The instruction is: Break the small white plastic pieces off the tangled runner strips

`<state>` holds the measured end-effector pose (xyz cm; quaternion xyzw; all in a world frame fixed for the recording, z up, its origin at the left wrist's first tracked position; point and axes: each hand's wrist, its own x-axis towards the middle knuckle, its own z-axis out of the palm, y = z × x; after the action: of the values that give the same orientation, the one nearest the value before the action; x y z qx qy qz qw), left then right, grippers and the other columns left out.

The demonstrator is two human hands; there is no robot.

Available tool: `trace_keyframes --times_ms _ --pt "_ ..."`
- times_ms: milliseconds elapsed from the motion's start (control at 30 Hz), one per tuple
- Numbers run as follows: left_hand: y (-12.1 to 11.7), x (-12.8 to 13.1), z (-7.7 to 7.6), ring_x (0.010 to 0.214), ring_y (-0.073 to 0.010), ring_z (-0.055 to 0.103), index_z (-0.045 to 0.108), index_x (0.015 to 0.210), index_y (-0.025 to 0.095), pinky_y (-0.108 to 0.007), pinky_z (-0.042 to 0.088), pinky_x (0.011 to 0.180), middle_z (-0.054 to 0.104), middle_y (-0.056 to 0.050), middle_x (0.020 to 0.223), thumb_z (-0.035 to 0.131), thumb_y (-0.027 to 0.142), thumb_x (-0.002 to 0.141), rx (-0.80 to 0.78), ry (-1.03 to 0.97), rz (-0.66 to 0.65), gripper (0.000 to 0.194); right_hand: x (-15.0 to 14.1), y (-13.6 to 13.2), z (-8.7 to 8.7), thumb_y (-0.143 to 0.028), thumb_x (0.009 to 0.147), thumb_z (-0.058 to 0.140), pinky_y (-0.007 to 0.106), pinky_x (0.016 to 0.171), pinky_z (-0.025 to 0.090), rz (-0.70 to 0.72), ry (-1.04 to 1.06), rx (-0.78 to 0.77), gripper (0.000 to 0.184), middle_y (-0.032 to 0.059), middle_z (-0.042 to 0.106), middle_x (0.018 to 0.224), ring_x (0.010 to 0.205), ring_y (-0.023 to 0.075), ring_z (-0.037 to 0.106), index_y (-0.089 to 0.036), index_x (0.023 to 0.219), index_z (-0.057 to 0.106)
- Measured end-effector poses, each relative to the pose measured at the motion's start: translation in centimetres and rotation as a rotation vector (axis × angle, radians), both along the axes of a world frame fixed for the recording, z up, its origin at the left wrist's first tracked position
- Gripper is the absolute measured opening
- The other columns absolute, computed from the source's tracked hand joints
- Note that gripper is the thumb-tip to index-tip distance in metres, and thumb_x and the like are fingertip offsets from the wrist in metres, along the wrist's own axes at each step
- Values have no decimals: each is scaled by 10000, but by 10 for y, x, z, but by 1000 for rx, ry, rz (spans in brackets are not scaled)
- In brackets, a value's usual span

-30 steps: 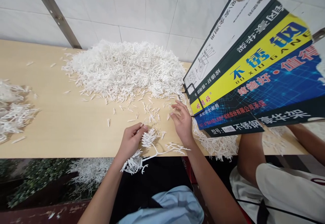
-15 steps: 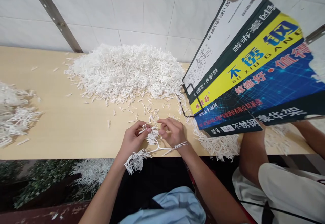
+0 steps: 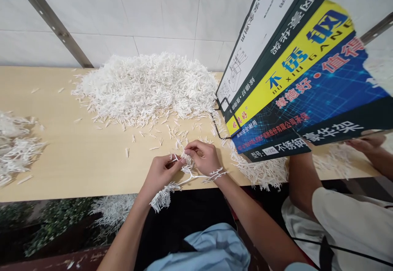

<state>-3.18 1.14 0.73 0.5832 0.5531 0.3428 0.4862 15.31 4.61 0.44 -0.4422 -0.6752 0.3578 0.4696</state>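
Pinching fine white tips (image 3: 186,159) between them, the left hand (image 3: 158,177) and the right hand (image 3: 205,156) meet just in from the table's front edge. The left thumb and forefinger are closed on a thin twig; the right fingers are curled shut on the tips beside it. Whether every twig there is joined to the same piece, I cannot tell. The step looks like fine fingertip work at the end of a branch, and such a hold seems to call for a light pinch and steady wrists.

Just below the fingertips, the stem of the white branched piece (image 3: 192,177) forks. One arm runs to the right wrist and lies across it; the other reaches toward the left wrist, ending in a dense tuft (image 3: 161,197) that hangs past the front edge.

Farther out, loose sprigs (image 3: 127,152) dot the table (image 3: 86,156) between the hands and a broad white heap (image 3: 147,86) along its back edge. A smaller heap (image 3: 18,152) lies well to the left. On the right, a printed cardboard sheet (image 3: 291,78) leans by a black wire frame (image 3: 213,123), with more white pieces (image 3: 267,170) beneath, near the front edge, beside a co-worker's arm (image 3: 302,177).
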Motion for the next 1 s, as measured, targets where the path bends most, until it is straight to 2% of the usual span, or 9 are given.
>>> trace_keyframes --times_ms 133,233,367,467,567,633,833,933,1000 --pt "-3 -1 1 587 -97 285 535 655 162 -247 201 544 322 43 609 630 536 923 18 -32 8 471 3 1 7 -400 963 651 302 728 540 105 5 20 217 55 748 936 815 192 686 -220 1043 741" --pt "-3 -3 1 611 -105 300 508 652 166 -242 229 555 331 35 629 607 513 939 46 -59 5 461 3 3 11 -487 904 724 296 721 531 207 -74 44 409 73 746 1045 842 195 670 -229 1221 718" --pt "-1 -5 1 611 -109 311 474 644 174 -240 245 554 345 32 633 600 512 933 40 -55 -29 463 -1 4 5 -450 901 745 269 663 508 229 -102 -7 235 39 772 867 723 169 678 -227 940 807" --pt "-2 -4 3 606 -109 297 497 658 173 -241 233 551 335 36 629 595 489 935 29 -20 -56 431 -1 4 -5 -378 919 718 256 569 474 117 -41 -80 226 12 751 695 615 161 667 -215 787 804" --pt "-3 -4 4 601 -106 289 537 654 165 -243 226 551 339 35 621 595 456 932 37 -2 -87 406 0 4 -10 -345 899 721 259 517 463 -60 30 -112 219 4 715 601 539 164 649 -208 745 793" --pt "-3 -4 4 593 -104 284 539 620 161 -244 224 548 335 33 605 601 444 923 48 10 -109 419 1 4 -10 -359 903 713 265 509 476 -124 69 -122 227 7 712 592 525 170 655 -211 750 790" --pt "-5 -4 4 586 -112 335 633 656 153 -242 239 554 418 27 589 562 372 918 53 0 -109 348 3 5 -12 -428 900 717 274 509 496 -164 88 -133 255 14 707 589 528 178 664 -215 782 792" --pt "-9 -7 2 590 -115 356 656 669 151 -244 245 561 450 19 591 559 345 911 67 -6 -111 325 8 11 -15 -451 910 691 264 485 471 -340 186 -132 286 12 672 577 502 162 622 -202 797 773" --pt "-11 -9 1 580 -115 340 656 662 153 -251 234 557 424 21 573 580 378 910 64 -10 -54 344 10 14 -14 -461 927 665 262 482 464 -415 231 -127 305 10 658 579 500 159 612 -199 799 755"
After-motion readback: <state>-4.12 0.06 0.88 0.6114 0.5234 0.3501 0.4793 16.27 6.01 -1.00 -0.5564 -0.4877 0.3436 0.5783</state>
